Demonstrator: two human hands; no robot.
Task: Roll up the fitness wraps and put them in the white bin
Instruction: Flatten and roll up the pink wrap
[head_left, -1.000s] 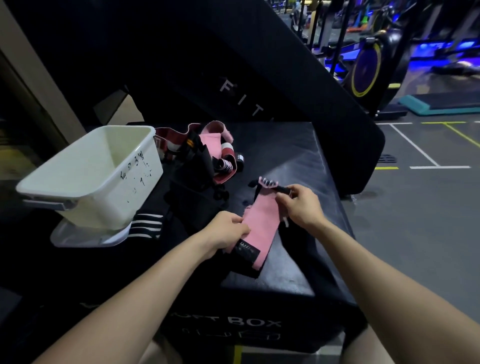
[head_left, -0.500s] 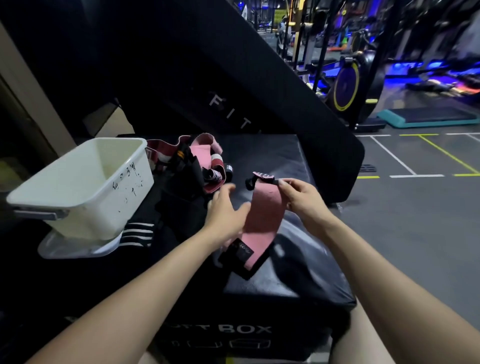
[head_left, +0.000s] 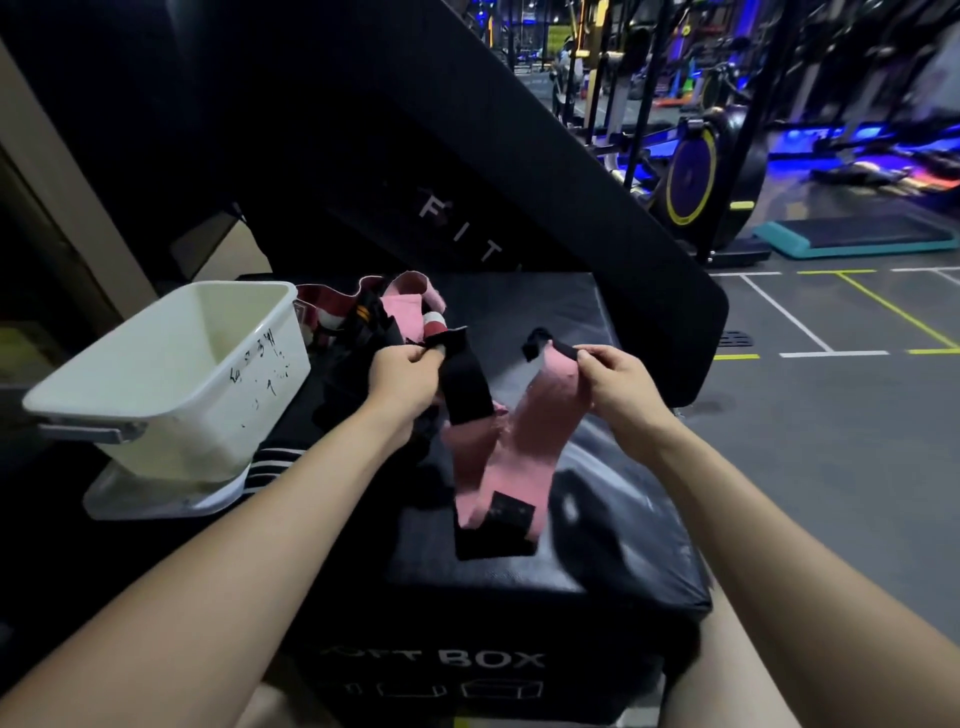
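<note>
Right now I have the pink elastic fitness wrap (head_left: 524, 447) lifted over the black padded box (head_left: 597, 566), left hand (head_left: 402, 374) pinching its black end, right hand (head_left: 621, 379) pinching the thumb-loop end, so rolling looks next, then the white plastic bin (head_left: 171, 374).

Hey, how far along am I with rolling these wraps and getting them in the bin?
Nothing rolled shows in the white bin. Your left hand and right hand each pinch an end of the unrolled pink wrap. A pile of wraps waits behind.
</note>
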